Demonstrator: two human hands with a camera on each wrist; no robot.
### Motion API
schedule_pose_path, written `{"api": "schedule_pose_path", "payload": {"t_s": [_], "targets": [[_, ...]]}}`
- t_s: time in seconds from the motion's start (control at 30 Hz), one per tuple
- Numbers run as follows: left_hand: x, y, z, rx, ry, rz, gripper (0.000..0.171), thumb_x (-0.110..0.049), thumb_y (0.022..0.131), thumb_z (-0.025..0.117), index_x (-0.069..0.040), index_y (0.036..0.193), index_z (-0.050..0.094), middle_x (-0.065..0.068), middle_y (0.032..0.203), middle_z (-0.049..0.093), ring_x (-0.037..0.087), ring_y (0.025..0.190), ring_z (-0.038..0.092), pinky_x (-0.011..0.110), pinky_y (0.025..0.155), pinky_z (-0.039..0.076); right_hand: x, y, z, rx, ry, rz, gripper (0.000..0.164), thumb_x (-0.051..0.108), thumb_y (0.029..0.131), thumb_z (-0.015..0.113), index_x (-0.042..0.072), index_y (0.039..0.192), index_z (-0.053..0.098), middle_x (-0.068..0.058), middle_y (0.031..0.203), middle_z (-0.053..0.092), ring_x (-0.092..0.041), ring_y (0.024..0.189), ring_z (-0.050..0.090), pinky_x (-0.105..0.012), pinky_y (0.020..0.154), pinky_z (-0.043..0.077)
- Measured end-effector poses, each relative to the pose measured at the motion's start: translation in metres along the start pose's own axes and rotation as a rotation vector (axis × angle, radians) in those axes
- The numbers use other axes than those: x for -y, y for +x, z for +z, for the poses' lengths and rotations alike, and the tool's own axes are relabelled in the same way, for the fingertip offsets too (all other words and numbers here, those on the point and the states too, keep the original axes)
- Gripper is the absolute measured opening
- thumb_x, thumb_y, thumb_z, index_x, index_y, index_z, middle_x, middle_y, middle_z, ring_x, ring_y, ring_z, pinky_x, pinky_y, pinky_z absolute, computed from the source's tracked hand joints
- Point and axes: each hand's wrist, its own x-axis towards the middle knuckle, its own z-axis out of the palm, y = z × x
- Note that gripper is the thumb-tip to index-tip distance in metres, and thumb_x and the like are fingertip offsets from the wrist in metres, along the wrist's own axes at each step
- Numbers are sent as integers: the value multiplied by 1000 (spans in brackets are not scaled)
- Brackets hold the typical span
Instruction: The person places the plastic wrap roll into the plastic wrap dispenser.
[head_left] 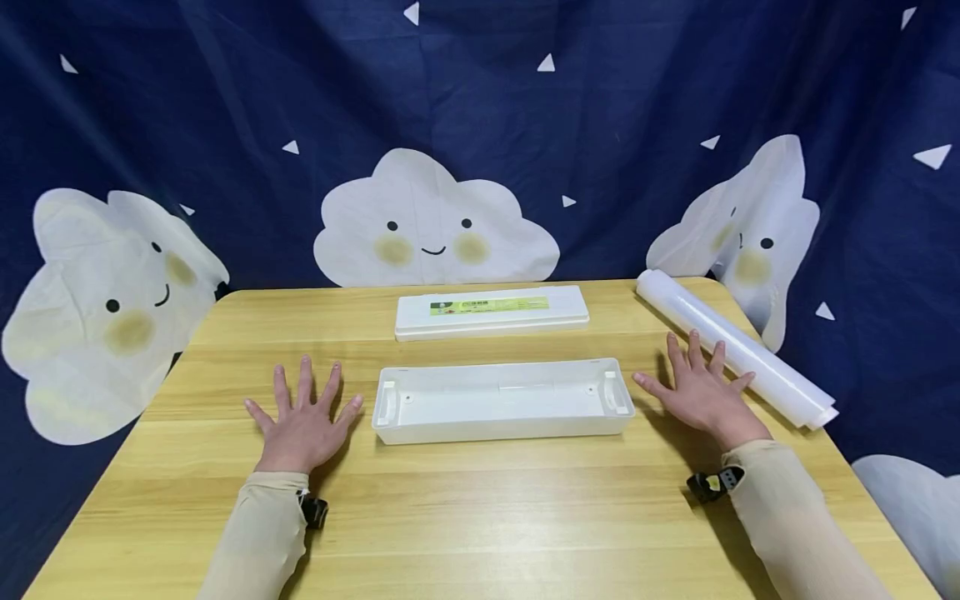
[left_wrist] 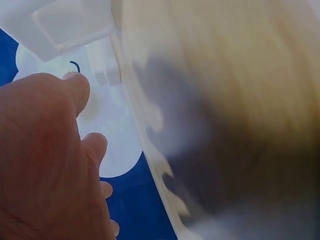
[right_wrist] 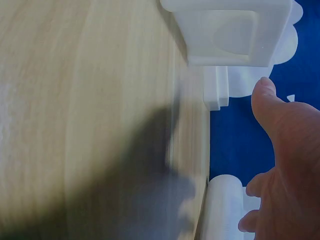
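Cream sleeves [head_left: 258,533] come in nearest. Past them the left hand [head_left: 303,433] and right hand [head_left: 705,398] are spread wide above the table [head_left: 487,517], holding nothing. The box [head_left: 502,431] sits between the hands with no top on, maybe so both can reach it. The roll [head_left: 735,348] lies slantwise by the right hand's little finger, perhaps to leave the box room; I can't tell if finger and roll touch. Beyond the hands, behind the box, lies the lid [head_left: 492,320], likely there to leave the box uncovered. Farthest hangs blue cloth [head_left: 465,100].
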Motion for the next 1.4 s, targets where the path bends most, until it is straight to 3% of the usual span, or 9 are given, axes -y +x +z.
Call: {"api": "schedule_pose_path", "payload": {"t_s": [0.33,0.53,0.73,0.87,1.1,1.27,1.4], "targets": [[2,-2,0,-12,-10,7,77,-64,100,23,-13,158,16,22,159,-14,41,135,-33,71,89,-30,2,-1,0,-28,-1,-2,103,74,92,34,1,156,1,-33,154,-14,-57,131,-27,-86,81,-16],[5,1,1,-40,-69,72,73,-57,104,21,-8,158,16,23,160,-9,43,140,-24,72,101,-17,-3,-1,-1,-136,4,-43,100,69,94,41,-2,155,9,-36,154,-5,-57,135,-18,-82,92,-11],[7,7,4,-50,-269,235,64,-42,108,27,-2,156,15,22,161,7,44,145,-4,69,109,0,-18,4,-5,-285,47,-190,87,49,95,60,-9,150,25,-37,152,16,-53,141,1,-69,109,0],[7,8,7,-14,-461,280,62,-36,108,35,-5,157,15,19,161,11,42,145,4,65,112,7,-28,8,-10,-340,59,-243,81,39,92,69,-11,146,33,-35,150,26,-48,142,13,-63,113,5],[-1,9,10,82,-705,297,80,-31,97,65,-20,159,16,12,162,14,40,145,12,65,111,15,-43,14,-20,-412,36,-127,79,36,89,73,-11,142,38,-33,148,30,-51,137,25,-65,107,22],[-7,12,12,138,-896,338,95,-13,88,75,-10,158,10,11,162,11,32,147,7,50,116,11,-54,15,-24,-414,28,-70,80,34,89,74,-11,143,36,-35,147,29,-52,135,25,-66,105,23],[-12,14,15,186,-990,373,103,-7,84,78,-6,157,5,15,162,6,32,147,4,47,116,8,-60,13,-25,-412,25,-30,85,37,87,75,-11,144,33,-38,145,28,-58,129,27,-69,102,24]]}}
